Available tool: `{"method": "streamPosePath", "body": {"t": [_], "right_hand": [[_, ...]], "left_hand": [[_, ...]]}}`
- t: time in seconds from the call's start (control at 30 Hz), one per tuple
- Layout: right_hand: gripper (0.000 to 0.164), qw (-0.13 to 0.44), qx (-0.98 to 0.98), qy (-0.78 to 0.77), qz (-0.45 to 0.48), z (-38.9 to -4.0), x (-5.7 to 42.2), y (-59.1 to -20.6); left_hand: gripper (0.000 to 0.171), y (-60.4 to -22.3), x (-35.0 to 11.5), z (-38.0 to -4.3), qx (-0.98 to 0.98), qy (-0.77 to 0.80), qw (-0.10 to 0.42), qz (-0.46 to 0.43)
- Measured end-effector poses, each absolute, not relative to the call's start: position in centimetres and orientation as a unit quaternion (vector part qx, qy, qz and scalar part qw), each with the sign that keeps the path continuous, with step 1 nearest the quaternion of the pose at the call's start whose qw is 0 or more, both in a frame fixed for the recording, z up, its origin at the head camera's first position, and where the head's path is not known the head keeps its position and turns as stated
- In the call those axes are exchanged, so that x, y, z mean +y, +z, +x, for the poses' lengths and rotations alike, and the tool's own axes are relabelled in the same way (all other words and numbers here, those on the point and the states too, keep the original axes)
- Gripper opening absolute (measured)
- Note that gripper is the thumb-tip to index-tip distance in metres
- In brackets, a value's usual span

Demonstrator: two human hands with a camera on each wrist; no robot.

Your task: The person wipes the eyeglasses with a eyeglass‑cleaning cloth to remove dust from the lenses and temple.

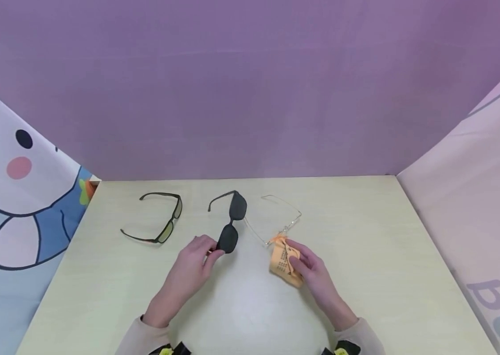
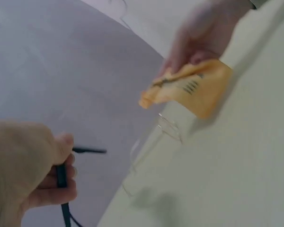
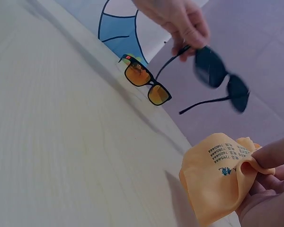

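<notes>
Dark-lensed sunglasses hang in my left hand, whose thumb and fingers pinch one end of the frame by the hinge. Their other temple points off to the left, unfolded. In the right wrist view the sunglasses are raised off the table. My right hand grips an orange cleaning cloth between thumb and fingers. Dark printed characters show on the cloth, which droops in folds. Behind it lie thin wire-framed glasses, partly covered by the cloth in the head view.
Black-framed glasses with yellowish lenses lie unfolded on the left part of the pale table. A purple cloth wall rises at the table's back edge. Patterned sheets flank both sides.
</notes>
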State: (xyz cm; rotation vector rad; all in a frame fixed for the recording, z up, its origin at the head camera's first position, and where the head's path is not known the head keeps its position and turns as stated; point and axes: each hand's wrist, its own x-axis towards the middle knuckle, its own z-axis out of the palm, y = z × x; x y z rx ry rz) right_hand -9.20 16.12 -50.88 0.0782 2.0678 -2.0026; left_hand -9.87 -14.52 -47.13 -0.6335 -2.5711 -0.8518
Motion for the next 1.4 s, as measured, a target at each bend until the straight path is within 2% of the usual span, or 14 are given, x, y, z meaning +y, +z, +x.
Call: {"method": "streamPosePath", "body": {"t": [0.23,0.53,0.83,1.03,1.13,1.3,1.4], "right_hand": [[0.046,0.125,0.712,-0.69,0.036,-9.2,16.5,-50.9],[0.046,0.124,0.709,-0.693,0.046,-9.2,16.7,-50.8],[0.046,0.121,0.707,-0.695,0.045,-9.2,16.9,-50.9],[0.045,0.113,0.709,-0.695,0.045,-9.2,17.2,-50.9],[0.045,0.109,0.71,-0.694,0.045,-9.2,17.4,-50.9],[0.045,0.104,0.71,-0.695,0.047,-9.1,17.5,-50.8],[0.045,0.104,0.707,-0.698,0.05,-9.1,17.5,-50.8]], "left_hand": [[0.019,-49.4,-14.5,-10.3,-0.933,-0.198,0.196,-0.227],[0.024,-51.7,-14.1,-10.4,-0.94,-0.12,0.193,-0.256],[0.023,-50.9,-13.4,-9.7,-0.949,-0.055,0.208,-0.229],[0.035,-49.6,-11.7,-9.2,-0.952,-0.041,0.23,-0.198],[0.037,-49.1,-10.3,-9.2,-0.952,-0.09,0.199,-0.213],[0.044,-49.1,-7.8,-10.0,-0.957,-0.148,0.092,-0.232],[0.048,-49.7,-6.5,-10.7,-0.958,-0.167,0.048,-0.227]]}}
